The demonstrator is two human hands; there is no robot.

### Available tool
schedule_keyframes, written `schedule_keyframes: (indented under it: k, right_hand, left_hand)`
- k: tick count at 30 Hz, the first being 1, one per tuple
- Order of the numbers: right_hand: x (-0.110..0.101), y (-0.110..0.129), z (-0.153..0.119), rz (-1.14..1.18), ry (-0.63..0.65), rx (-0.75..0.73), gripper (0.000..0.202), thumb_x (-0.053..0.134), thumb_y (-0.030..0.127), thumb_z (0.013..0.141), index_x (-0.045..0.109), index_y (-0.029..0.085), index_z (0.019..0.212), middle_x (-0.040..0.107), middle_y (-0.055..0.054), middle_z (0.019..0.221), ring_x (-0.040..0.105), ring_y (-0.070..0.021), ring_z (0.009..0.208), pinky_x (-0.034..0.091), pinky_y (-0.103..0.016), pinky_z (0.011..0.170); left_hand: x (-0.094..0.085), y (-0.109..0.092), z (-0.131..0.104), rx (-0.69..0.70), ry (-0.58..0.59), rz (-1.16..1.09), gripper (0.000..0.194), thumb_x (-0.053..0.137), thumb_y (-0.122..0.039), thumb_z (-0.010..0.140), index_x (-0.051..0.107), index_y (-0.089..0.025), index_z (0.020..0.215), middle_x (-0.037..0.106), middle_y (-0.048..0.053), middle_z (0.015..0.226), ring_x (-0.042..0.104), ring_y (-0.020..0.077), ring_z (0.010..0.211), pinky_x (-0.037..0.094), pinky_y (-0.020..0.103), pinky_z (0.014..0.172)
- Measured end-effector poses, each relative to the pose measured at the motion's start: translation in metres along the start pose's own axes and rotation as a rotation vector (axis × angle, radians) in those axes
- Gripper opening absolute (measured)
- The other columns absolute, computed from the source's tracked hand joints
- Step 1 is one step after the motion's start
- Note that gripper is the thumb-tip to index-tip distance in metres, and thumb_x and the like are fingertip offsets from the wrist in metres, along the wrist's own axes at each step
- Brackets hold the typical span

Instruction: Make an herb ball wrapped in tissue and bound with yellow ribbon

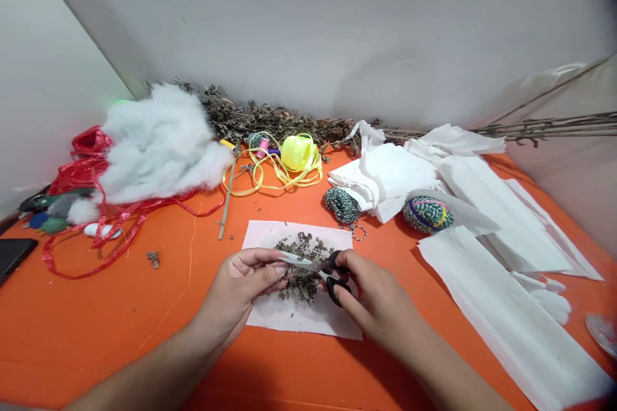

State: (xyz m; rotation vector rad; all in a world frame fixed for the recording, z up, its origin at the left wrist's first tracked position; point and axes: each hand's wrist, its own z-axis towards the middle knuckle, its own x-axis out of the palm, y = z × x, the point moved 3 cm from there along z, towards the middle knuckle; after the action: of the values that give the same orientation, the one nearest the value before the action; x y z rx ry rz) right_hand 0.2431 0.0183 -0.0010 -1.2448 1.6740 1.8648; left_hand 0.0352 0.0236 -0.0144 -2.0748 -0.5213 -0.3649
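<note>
Right hand (373, 298) has its fingers through the black loops of a pair of small black-handled scissors (321, 268), blades narrow and pointing left. Left hand (241, 289) pinches a bit of the crumbled dried green herbs (303, 263) right at the blade tips. The herb pile sits on a white paper square (270, 314) near the front edge of the orange table (120, 327), about mid-width. A fluffy white stuffing clump (154, 141) sits toward the back left corner, white tissue sheets (501, 308) along the right edge.

I see both forearms bare to the frame edge, no sleeves, and my left hand (240, 288) and right hand (375, 298) without rings or gloves
</note>
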Motion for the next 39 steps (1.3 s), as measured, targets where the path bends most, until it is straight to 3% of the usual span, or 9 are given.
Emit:
schedule_keyframes:
  k: [4,8,20,27,34,39]
  right_hand:
    - [0.0,0.004,-0.001,-0.002,-0.013,-0.025,0.021,0.06,0.031,0.086,0.046,0.021,0.097,0.061,-0.005,0.089,0.055,-0.0209,0.078,0.04,-0.031,0.065]
    - [0.004,0.009,-0.002,-0.013,-0.01,-0.04,0.028,0.062,0.031,0.084,0.045,0.02,0.103,0.061,-0.007,0.096,0.056,-0.0225,0.083,0.042,-0.033,0.068]
    - [0.003,0.005,-0.002,-0.029,0.03,-0.063,0.009,0.049,0.017,0.088,0.043,0.022,0.093,0.06,-0.003,0.081,0.053,-0.0188,0.069,0.035,-0.027,0.059]
    - [0.002,-0.001,0.0,-0.027,0.032,-0.022,0.011,0.049,0.014,0.088,0.042,0.022,0.088,0.06,-0.001,0.078,0.051,-0.0164,0.064,0.032,-0.026,0.057]
    - [0.001,0.001,0.0,-0.026,0.027,0.001,0.009,0.052,0.024,0.09,0.043,0.022,0.091,0.059,-0.002,0.08,0.052,-0.0179,0.069,0.035,-0.027,0.059]
    - [0.004,0.006,-0.001,-0.032,0.009,-0.027,0.021,0.06,0.029,0.084,0.044,0.021,0.097,0.061,-0.005,0.091,0.055,-0.0209,0.078,0.04,-0.031,0.064]
  left_hand:
    - [-0.003,-0.001,0.001,0.02,-0.038,-0.029,0.033,0.096,-0.024,0.048,0.078,-0.014,0.075,0.077,0.003,0.073,0.07,0.0099,0.063,0.059,0.014,0.061]
    - [-0.003,0.002,0.0,0.031,-0.042,-0.014,0.029,0.094,-0.022,0.053,0.078,-0.014,0.075,0.077,0.003,0.074,0.07,0.0098,0.065,0.058,0.014,0.063]
    - [0.003,0.002,-0.002,0.005,-0.014,-0.058,0.033,0.096,-0.017,0.045,0.074,-0.013,0.07,0.075,0.002,0.069,0.069,0.0091,0.061,0.058,0.014,0.062]
    - [0.002,0.003,-0.002,-0.013,-0.013,-0.036,0.033,0.096,-0.018,0.045,0.074,-0.012,0.068,0.074,0.002,0.065,0.067,0.0084,0.057,0.058,0.014,0.059]
    - [-0.005,0.001,0.002,0.011,-0.076,-0.103,0.033,0.096,-0.019,0.048,0.077,-0.013,0.075,0.076,0.002,0.075,0.069,0.008,0.064,0.059,0.013,0.064]
    - [-0.002,0.004,0.002,-0.047,-0.033,-0.093,0.029,0.093,-0.017,0.055,0.077,-0.012,0.079,0.076,0.004,0.079,0.071,0.0099,0.069,0.06,0.013,0.065]
